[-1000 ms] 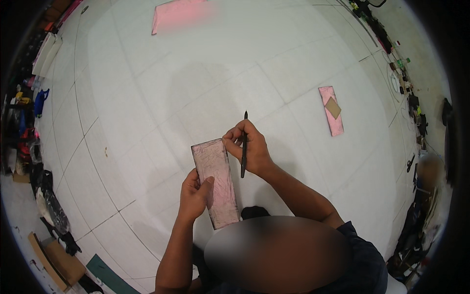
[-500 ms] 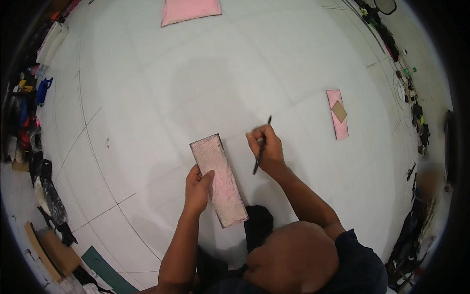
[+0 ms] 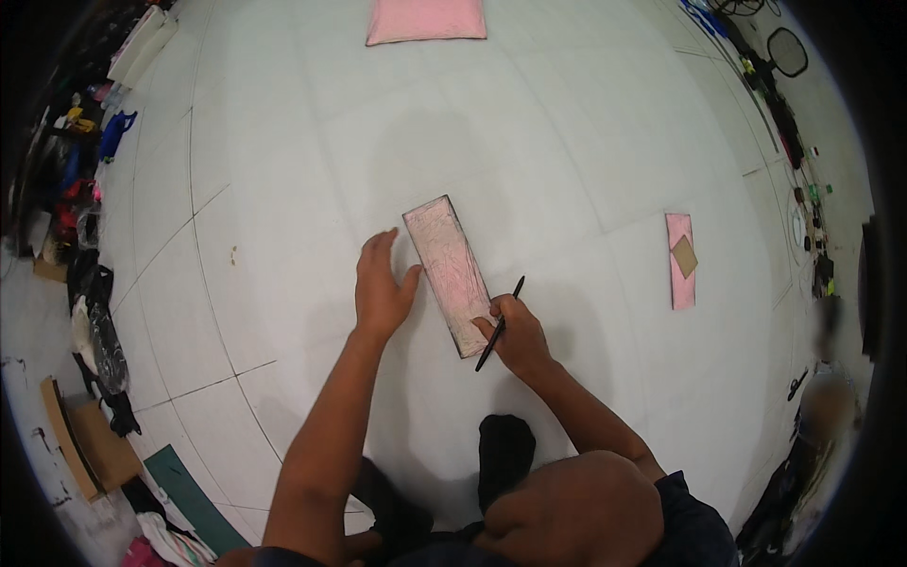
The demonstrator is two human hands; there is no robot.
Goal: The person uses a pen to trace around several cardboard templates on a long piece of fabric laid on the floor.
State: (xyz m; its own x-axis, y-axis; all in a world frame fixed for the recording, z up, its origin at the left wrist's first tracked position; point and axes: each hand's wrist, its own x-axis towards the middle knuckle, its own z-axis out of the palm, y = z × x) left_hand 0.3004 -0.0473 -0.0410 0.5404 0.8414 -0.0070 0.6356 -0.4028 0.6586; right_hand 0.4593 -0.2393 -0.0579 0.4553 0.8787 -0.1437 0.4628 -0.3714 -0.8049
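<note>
A flat pink rectangular slab (image 3: pixel 442 263) with a crinkled face and dark edges sits at a slant in front of me. Just off its left edge is my left hand (image 3: pixel 383 295), open, fingers stretched and thumb tip close to the slab; I cannot tell whether it touches. At the slab's near right corner, my right hand (image 3: pixel 521 340) grips a slim black pen (image 3: pixel 488 350), with thumb and fingertips at the slab's edge. Whether those fingertips also hold the slab is unclear.
Off to the right, a narrow pink strip (image 3: pixel 679 283) carries a brown diamond-shaped piece (image 3: pixel 684 256). A larger pink piece (image 3: pixel 427 19) is at the far edge. Cardboard (image 3: pixel 102 439), a green board (image 3: pixel 194 501) and bagged clutter line the left; more clutter lines the right.
The slab has moved away from me and slightly right. My left hand has let go of it and opened. My right hand, still with the pen, has come down to the slab's near end.
</note>
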